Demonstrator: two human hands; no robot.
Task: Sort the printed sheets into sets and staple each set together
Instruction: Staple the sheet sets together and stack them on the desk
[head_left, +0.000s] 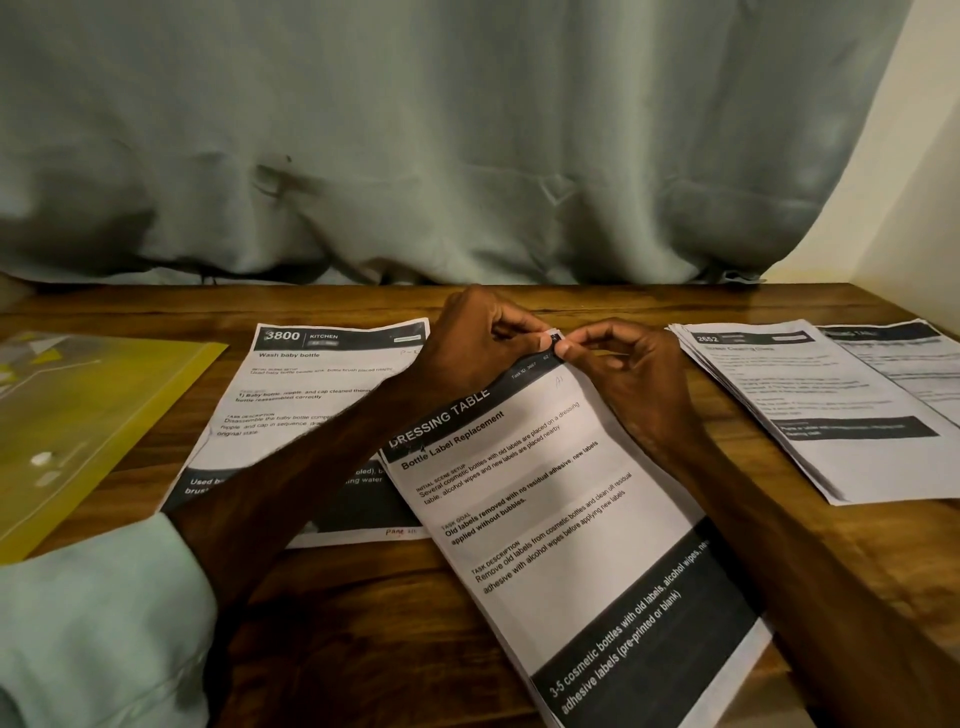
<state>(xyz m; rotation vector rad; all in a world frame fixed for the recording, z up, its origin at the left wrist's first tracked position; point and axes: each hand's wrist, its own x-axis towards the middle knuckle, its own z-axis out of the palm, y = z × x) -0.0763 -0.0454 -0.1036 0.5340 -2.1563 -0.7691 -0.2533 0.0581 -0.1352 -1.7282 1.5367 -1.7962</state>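
Pinching the top corner of the Dressing Table sheet set at centre frame, the left hand and right hand are seemingly squaring it for stapling, which is calling for a stapler, none in view.

Yellow plastic folder at the left of the wooden table, grey-green curtain behind

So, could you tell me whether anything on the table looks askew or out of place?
The Dressing Table sheets lie turned diagonally, overlapping the Wash baby bottle sheet, while the left hand and right hand pinch their top corner. The right-hand pile is fanned unevenly.
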